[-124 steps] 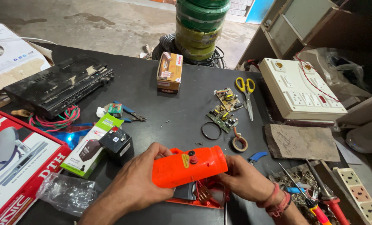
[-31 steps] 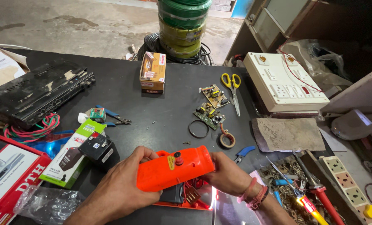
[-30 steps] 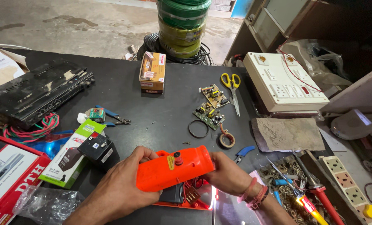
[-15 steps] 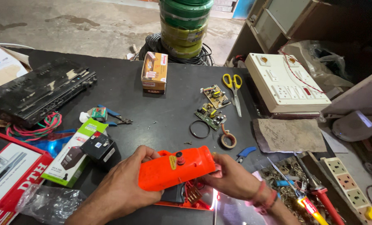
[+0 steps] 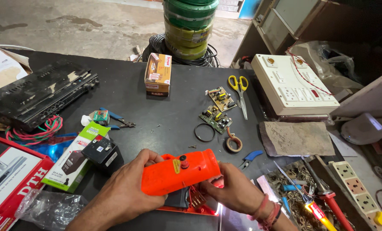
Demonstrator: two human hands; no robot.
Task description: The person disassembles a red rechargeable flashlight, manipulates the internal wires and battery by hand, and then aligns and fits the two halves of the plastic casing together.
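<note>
Left hand curled with fingers wrapped over, right hand gripping low, wrists angled inward, both hands close together

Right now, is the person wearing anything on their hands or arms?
Both hands are bare, with no gloves or sleeves showing. The left hand and its forearm have nothing on them. The right hand has pink and red thread bands wrapped around its wrist.

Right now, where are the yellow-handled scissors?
In the head view, the yellow-handled scissors lie on the black table, far right of centre, between the small circuit boards and the white switchboard, well beyond both hands.
</note>
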